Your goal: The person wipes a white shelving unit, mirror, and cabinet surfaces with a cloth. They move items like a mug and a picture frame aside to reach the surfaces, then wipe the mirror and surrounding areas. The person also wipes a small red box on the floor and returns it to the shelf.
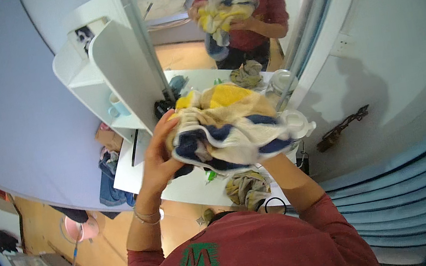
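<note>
A bunched knitted cloth (232,126) in yellow, cream, tan and navy is held up over a white tabletop (192,189), facing a mirror. Its edges look slightly blurred. My left hand (160,152) grips its left end, thumb at the near side and fingers behind. Underneath the right part is my right hand (270,160), mostly covered by the fabric; the mirror (180,47) reflects it holding the cloth from below. A crumpled grey and yellow cloth (247,189) lies on the tabletop near my body. Beside it sits a small green object (211,175), partly hidden.
A white-lidded jar (296,123) stands right of the cloth. White shelves (117,64) with a light-blue mug (118,106) rise at the left. A power strip (330,139) hangs on the right wall above blue pleated fabric (401,196). A pink bucket (83,228) stands on the floor.
</note>
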Tool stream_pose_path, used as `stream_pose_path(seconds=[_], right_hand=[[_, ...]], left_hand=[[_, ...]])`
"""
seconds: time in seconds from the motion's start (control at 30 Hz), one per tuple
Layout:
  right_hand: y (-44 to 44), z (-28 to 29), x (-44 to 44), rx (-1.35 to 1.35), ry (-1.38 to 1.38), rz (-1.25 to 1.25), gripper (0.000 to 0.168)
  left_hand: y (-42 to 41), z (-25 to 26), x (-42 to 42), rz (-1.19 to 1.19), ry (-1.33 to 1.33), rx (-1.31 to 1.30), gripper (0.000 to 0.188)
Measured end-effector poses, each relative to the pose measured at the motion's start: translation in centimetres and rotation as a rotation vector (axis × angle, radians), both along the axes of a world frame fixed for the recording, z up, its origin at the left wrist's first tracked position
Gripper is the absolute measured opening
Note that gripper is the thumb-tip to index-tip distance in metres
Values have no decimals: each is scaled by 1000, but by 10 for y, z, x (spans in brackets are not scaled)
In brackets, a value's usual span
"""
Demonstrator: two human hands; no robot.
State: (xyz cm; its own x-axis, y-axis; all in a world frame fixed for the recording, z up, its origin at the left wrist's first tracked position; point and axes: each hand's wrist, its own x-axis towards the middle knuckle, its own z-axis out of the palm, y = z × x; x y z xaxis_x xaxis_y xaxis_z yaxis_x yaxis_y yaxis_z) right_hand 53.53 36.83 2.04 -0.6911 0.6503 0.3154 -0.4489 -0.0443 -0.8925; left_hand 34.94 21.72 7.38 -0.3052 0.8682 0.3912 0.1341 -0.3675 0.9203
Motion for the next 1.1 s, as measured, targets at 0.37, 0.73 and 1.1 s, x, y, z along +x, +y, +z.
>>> stream_pose_path(seconds=[0.37,0.73,1.1], right_hand=[[58,161,58,859,-222,-913,32],[247,253,148,830,-173,-1367,40],[261,249,124,888,-113,-1615,44]], left_hand=[[87,31,-48,661,-248,319,32],[270,207,1,829,984,1089,62],[320,-9,122,437,1279,938,30]])
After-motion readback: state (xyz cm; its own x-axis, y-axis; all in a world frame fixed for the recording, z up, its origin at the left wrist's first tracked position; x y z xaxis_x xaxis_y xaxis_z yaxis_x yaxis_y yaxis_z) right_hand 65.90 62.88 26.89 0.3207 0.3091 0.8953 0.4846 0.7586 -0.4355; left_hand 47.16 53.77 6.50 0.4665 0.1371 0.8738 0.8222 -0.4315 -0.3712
